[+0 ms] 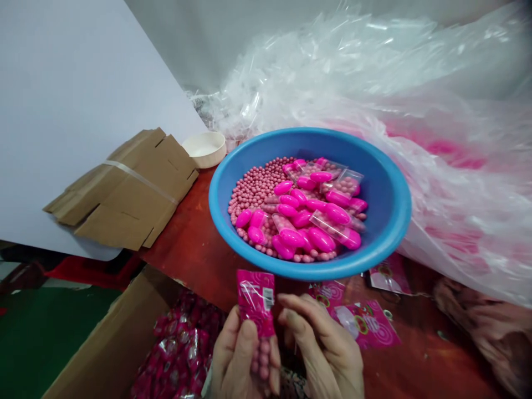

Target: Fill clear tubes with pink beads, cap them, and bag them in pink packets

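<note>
Upright in my left hand [236, 354] is a small clear packet of pink beads [261, 357] with a printed magenta card [256, 302] at its top; the thumb presses on its front. Close by on the right, my right hand [320, 343] has its fingers bent toward the packet's edge, and whether they pinch anything is hidden. Beyond both hands stands a blue basin [307, 270] of loose pink beads [260, 185] and bead-filled clear tubes with bright pink ends [322, 239]. Printed pink cards [369, 324] lie right of my right hand.
A cardboard box [103, 343] holding many magenta packets [183, 349] is at the lower left. Flattened cartons [128, 194] and a white round dish [205, 148] lie left of the basin. Clear plastic bags [332, 72] pile up behind and right. Crumpled cloth [486, 332] is at the right.
</note>
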`<state>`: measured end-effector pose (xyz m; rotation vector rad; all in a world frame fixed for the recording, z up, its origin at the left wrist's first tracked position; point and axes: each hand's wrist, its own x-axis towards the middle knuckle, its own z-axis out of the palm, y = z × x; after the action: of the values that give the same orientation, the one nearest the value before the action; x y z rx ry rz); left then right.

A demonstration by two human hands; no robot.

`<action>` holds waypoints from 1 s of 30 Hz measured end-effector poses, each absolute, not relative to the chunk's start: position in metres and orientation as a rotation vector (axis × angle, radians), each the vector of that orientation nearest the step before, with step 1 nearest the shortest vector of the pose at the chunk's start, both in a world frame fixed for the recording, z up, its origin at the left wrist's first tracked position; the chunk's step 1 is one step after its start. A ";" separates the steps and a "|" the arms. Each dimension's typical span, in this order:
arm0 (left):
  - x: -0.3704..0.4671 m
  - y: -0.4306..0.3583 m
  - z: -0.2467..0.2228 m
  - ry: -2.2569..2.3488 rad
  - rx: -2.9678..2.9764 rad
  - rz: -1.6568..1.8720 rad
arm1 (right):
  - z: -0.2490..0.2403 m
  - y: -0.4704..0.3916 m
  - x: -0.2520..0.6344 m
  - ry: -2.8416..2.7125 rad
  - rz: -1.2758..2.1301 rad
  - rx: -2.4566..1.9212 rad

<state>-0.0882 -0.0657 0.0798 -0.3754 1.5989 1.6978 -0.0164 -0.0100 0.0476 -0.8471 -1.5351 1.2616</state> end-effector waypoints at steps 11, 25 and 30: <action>-0.093 -0.066 0.078 1.595 -0.544 1.782 | 0.039 -0.035 -0.022 -1.841 0.890 -0.788; -0.077 -0.069 0.053 1.819 -0.430 1.777 | 0.033 -0.017 -0.030 -2.020 0.443 -0.758; -0.066 -0.070 0.041 1.907 -0.602 1.883 | 0.029 -0.014 -0.037 -2.025 0.521 -0.624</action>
<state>-0.0656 -0.0697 0.0410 -0.6021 1.9066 1.8828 -0.0366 -0.0144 0.0294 -0.6237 -2.0253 0.5207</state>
